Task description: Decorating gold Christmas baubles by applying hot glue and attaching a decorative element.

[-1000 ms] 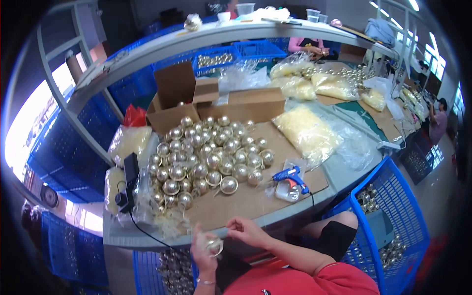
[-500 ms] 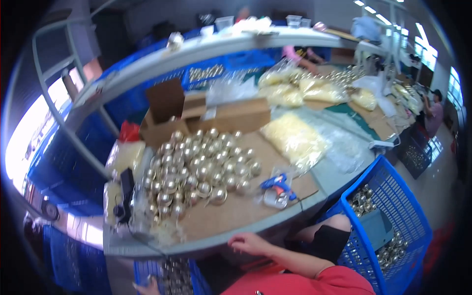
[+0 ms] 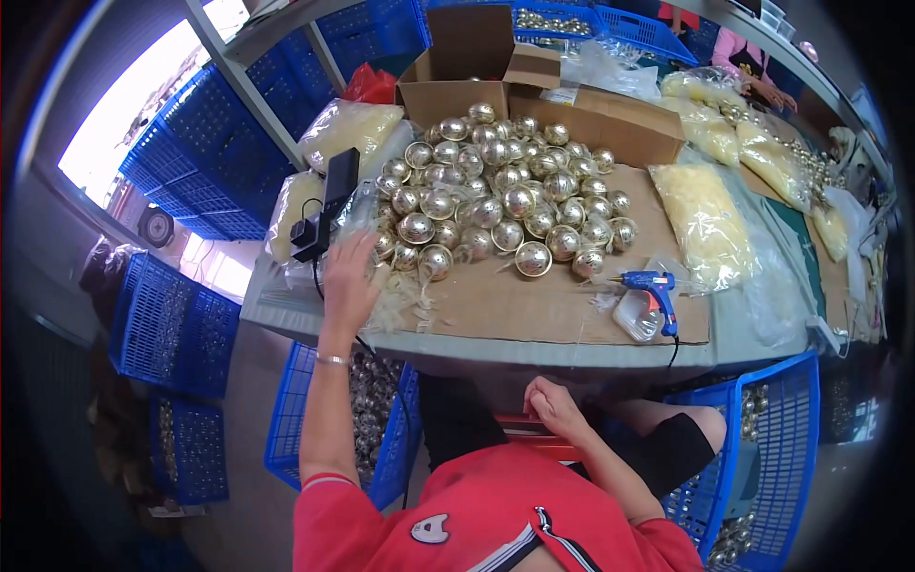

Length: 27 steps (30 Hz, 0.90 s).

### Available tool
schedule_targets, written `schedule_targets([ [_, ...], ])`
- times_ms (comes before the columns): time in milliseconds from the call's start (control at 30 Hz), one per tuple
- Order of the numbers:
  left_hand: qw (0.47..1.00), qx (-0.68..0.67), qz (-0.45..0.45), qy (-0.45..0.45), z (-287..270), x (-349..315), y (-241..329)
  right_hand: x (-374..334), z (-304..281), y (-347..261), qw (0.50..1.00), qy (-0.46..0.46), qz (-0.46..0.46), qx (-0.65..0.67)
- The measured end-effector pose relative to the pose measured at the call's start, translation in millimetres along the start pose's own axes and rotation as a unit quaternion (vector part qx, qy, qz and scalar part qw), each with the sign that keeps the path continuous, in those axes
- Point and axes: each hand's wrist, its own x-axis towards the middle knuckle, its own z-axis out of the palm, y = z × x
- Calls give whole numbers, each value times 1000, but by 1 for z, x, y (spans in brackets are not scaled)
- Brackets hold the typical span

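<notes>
Gold ball ornaments (image 3: 505,205) heaped on the cardboard-covered table (image 3: 534,310), left hand reaching in at their near-left edge
Left hand (image 3: 350,276) is stretched out with fingers spread wide and slightly blurred, holding nothing that I can make out, hovering over pale stringy scraps (image 3: 405,303) just beside the nearest balls; right hand (image 3: 551,408) rests low at the lap below the table edge, fingers loosely curled, and whether it holds anything I cannot tell. The balls sit loose and round on a flat sheet, so a sweeping reach could likely nudge the outer ones rolling toward the table edge and down by the blue crate (image 3: 367,419) below. A black adapter with its cord (image 3: 319,214) lies close to the wrist and might get snagged. The blue glue gun (image 3: 650,286) lies near the front edge, well apart from the reaching hand
</notes>
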Motion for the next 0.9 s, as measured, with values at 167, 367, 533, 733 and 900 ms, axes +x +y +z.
schedule_targets([
  [167, 964, 190, 90, -166, 9, 43, -6, -8, -1, 3, 1000, 19, 12, -16],
  [367, 894, 296, 71, -328, 27, 78, -20, -7, 2, 3, 999, 24, 21, -33],
  [533, 926, 211, 55, -309, 28, 83, -34, -6, 6, 8, 998, 41, 26, -33],
  [733, 976, -202, -22, -82, 21, 82, -47, -5, 11, 6, 998, 42, 27, -44],
  [900, 719, -686, -114, -5, 33, 71, -36, 1, 16, -2, 998, 22, 37, -44],
])
